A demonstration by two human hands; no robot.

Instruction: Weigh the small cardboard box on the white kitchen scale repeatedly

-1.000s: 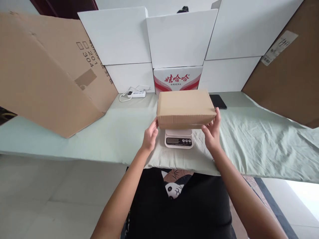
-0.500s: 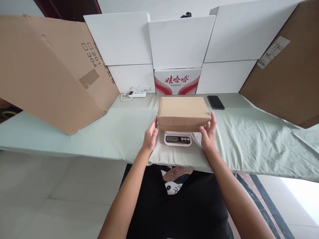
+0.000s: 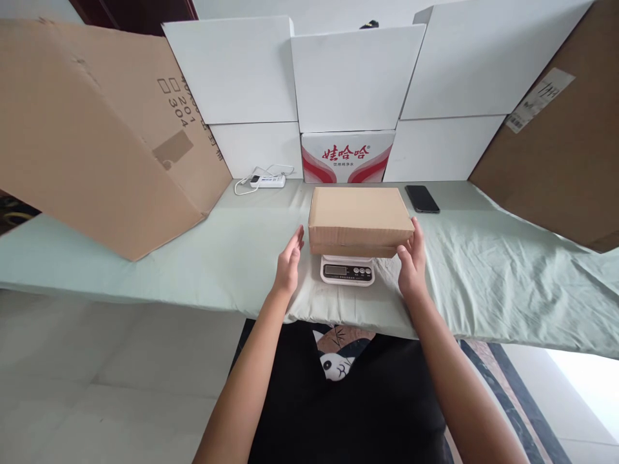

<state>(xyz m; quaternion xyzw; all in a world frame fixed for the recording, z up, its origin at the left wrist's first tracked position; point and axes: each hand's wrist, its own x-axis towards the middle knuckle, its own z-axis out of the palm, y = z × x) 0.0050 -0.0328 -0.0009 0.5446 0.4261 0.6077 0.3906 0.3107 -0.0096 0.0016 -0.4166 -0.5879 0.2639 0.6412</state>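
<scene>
Our left hand (image 3: 289, 265) is open, palm inward, just clear of the brown box (image 3: 360, 219); our right hand (image 3: 411, 265) is open, fingertips at its right end. We note the box resting on the scale (image 3: 347, 270), on the table (image 3: 217, 258), phone (image 3: 422, 198) beyond.

So there's a plain brown cardboard box (image 3: 360, 218) sitting flat on a small white kitchen scale (image 3: 347, 269), right at the near edge of the tabletop (image 3: 232, 258), which has a pale green sheet over it. Left hand (image 3: 289, 263) is flat and open just beside the box's left end, not touching it. Right hand (image 3: 412, 261) is up against the right end, fingers (image 3: 416, 233) spread. A black phone (image 3: 422, 198) lies behind on the right, a white power strip (image 3: 265, 180) on the left, and a red-and-white carton (image 3: 347, 156) straight behind.
</scene>
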